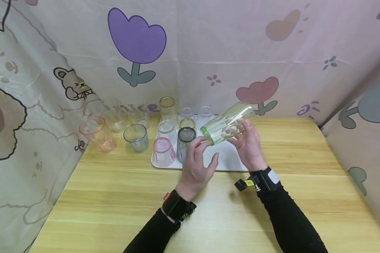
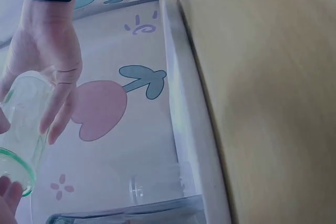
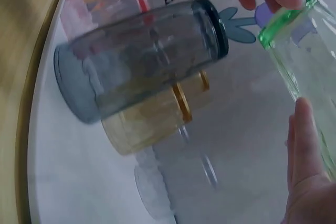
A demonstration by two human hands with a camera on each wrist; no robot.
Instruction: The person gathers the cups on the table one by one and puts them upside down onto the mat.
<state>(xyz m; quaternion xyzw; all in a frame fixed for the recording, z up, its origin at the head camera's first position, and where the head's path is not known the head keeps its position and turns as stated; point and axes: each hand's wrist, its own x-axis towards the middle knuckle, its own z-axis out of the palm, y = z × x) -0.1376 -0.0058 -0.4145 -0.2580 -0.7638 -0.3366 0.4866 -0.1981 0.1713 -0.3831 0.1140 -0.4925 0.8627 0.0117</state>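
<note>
My right hand (image 1: pixel 250 147) grips a tall, pale green drinking glass (image 1: pixel 226 123) above a white tray (image 1: pixel 229 158). The glass is tilted, its thick green base pointing down and left toward my left hand (image 1: pixel 196 167). Left fingertips are right at that green base, with the thumb spread apart below. In the right wrist view, right fingers (image 3: pixel 304 140) lie along the glass's side. Just left of the held glass, a dark grey glass (image 3: pixel 142 56) stands upside down on the tray, with a yellow glass (image 3: pixel 152 119) behind it.
Upside-down glasses fill the tray's left half, among them a pink one (image 1: pixel 163 153) in front and a tall amber-edged one (image 1: pixel 168 109) behind. Left of the tray stand upright glasses: an orange-pink one (image 1: pixel 98 135), a blue-grey one (image 1: pixel 136 138) and clear ones. A printed curtain (image 1: pixel 190 45) hangs behind.
</note>
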